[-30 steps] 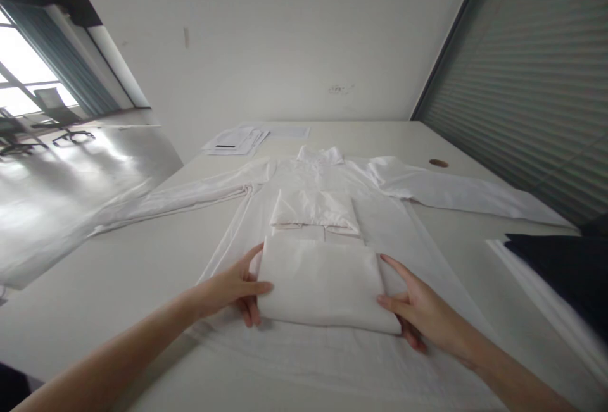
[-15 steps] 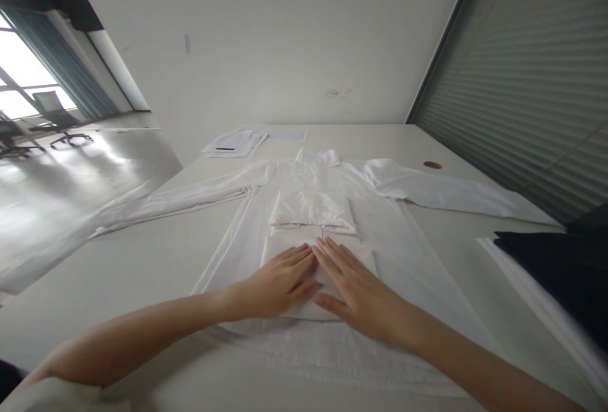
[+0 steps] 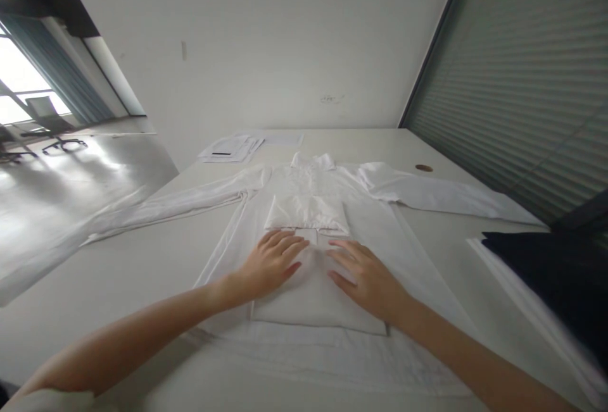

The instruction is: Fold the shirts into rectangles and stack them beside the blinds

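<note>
The left hand (image 3: 270, 264) and right hand (image 3: 369, 278), fingers spread, partly cover the folded cloth (image 3: 319, 306) atop the shirt (image 3: 403, 254); papers (image 3: 232, 147) lie near the tabletop's (image 3: 356, 140) far-left corner. Dark fabric (image 3: 551, 273) lies toward its right edge.

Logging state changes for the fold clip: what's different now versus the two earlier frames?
Left hand and right hand let go of the folded white cloth's side edges, met over its middle, then moved apart sideways; both are now open over it. Unchanged: long-sleeved white shirt spread beneath, papers, dark folded fabric.
</note>
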`<action>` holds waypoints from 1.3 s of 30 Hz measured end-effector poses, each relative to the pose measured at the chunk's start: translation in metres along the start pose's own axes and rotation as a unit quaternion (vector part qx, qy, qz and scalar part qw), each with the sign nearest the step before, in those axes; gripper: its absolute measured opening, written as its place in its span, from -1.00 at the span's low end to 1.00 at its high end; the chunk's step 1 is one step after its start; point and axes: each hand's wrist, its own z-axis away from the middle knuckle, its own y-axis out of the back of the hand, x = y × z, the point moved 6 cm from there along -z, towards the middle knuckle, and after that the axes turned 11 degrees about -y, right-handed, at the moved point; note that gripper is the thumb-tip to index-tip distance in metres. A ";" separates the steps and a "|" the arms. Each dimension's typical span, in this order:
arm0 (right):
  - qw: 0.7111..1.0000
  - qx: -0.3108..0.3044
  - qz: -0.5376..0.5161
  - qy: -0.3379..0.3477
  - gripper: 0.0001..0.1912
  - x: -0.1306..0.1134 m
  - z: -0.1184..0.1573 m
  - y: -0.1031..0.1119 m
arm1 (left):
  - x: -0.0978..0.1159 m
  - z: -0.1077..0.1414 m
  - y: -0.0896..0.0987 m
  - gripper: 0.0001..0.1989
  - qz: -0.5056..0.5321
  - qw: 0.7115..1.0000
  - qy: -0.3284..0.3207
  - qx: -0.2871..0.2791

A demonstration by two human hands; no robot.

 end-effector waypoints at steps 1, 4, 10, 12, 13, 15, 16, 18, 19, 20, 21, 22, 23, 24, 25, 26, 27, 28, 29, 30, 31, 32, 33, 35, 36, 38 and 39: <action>0.999 0.029 0.028 0.001 -0.67 0.001 -0.009 0.004 | -0.007 -0.006 0.002 -0.59 -0.046 0.999 -0.003 0.010; 0.989 0.072 0.132 -0.003 -0.68 0.008 -0.035 0.006 | -0.030 -0.023 -0.002 -0.59 -0.160 0.987 0.018 0.006; 0.974 0.081 0.209 -0.030 -0.70 0.024 -0.055 -0.013 | -0.049 -0.027 -0.029 -0.65 -0.234 0.970 0.051 -0.050; 0.974 0.082 0.207 -0.042 -0.70 0.026 -0.054 -0.018 | -0.048 -0.022 -0.030 -0.60 -0.236 0.969 0.065 -0.040; 0.974 0.081 0.205 -0.048 -0.70 0.027 -0.053 -0.020 | -0.048 -0.020 -0.029 -0.58 -0.234 0.969 0.072 -0.033; 0.974 0.081 0.201 -0.060 -0.73 0.028 -0.051 -0.022 | -0.048 -0.017 -0.028 -0.58 -0.225 0.971 0.078 -0.021; 0.974 0.082 0.201 -0.065 -0.74 0.028 -0.051 -0.021 | -0.048 -0.017 -0.027 -0.60 -0.220 0.972 0.077 -0.018; 0.973 0.089 0.200 -0.073 -0.77 0.029 -0.050 -0.020 | -0.049 -0.016 -0.027 -0.62 -0.214 0.974 0.069 -0.013; 0.973 0.092 0.199 -0.077 -0.78 0.029 -0.049 -0.019 | -0.049 -0.016 -0.027 -0.63 -0.212 0.975 0.065 -0.012; 0.972 0.095 0.198 -0.082 -0.79 0.030 -0.049 -0.018 | -0.049 -0.016 -0.028 -0.63 -0.211 0.976 0.060 -0.011; 0.972 0.097 0.197 -0.087 -0.80 0.031 -0.049 -0.017 | -0.050 -0.016 -0.028 -0.64 -0.212 0.976 0.057 -0.011; 0.971 0.098 0.197 -0.092 -0.81 0.031 -0.048 -0.017 | -0.050 -0.016 -0.029 -0.64 -0.213 0.976 0.054 -0.012; 0.971 0.096 0.197 -0.093 -0.82 0.032 -0.048 -0.017 | -0.051 -0.015 -0.030 -0.65 -0.214 0.975 0.052 -0.014; 0.972 0.092 0.197 -0.092 -0.83 0.033 -0.048 -0.018 | -0.051 -0.015 -0.031 -0.66 -0.215 0.975 0.051 -0.015; 0.973 0.085 0.197 -0.088 -0.83 0.033 -0.049 -0.018 | -0.052 -0.015 -0.031 -0.68 -0.214 0.975 0.050 -0.015; 0.974 0.076 0.194 -0.084 -0.84 0.034 -0.049 -0.019 | -0.053 -0.016 -0.031 -0.70 -0.211 0.976 0.048 -0.015; 0.977 0.064 0.188 -0.082 -0.85 0.034 -0.050 -0.020 | -0.054 -0.016 -0.031 -0.71 -0.205 0.978 0.046 -0.016; 0.979 0.052 0.181 -0.081 -0.85 0.035 -0.051 -0.021 | -0.056 -0.017 -0.031 -0.73 -0.197 0.979 0.042 -0.019; 0.981 0.040 0.173 -0.083 -0.85 0.036 -0.051 -0.022 | -0.057 -0.018 -0.031 -0.75 -0.189 0.981 0.038 -0.024; 0.982 0.030 0.167 -0.088 -0.85 0.037 -0.052 -0.022 | -0.057 -0.019 -0.032 -0.75 -0.181 0.982 0.034 -0.031; 0.982 0.022 0.165 -0.092 -0.86 0.037 -0.052 -0.022 | -0.058 -0.019 -0.032 -0.76 -0.177 0.983 0.031 -0.037; 0.981 0.015 0.167 -0.096 -0.86 0.037 -0.052 -0.022 | -0.058 -0.020 -0.033 -0.76 -0.178 0.983 0.029 -0.040; 0.980 0.011 0.174 -0.098 -0.86 0.036 -0.052 -0.022 | -0.058 -0.020 -0.033 -0.76 -0.181 0.982 0.027 -0.041; 0.976 0.015 0.193 -0.097 -0.85 0.035 -0.052 -0.021 | -0.056 -0.019 -0.033 -0.76 -0.189 0.981 0.027 -0.034; 0.975 0.020 0.199 -0.095 -0.85 0.034 -0.051 -0.020 | -0.056 -0.018 -0.033 -0.75 -0.189 0.981 0.029 -0.029; 0.975 0.033 0.200 -0.090 -0.85 0.034 -0.050 -0.020 | -0.055 -0.017 -0.033 -0.75 -0.179 0.983 0.033 -0.019; 0.976 0.038 0.194 -0.088 -0.86 0.035 -0.049 -0.020 | -0.055 -0.017 -0.032 -0.75 -0.171 0.984 0.037 -0.018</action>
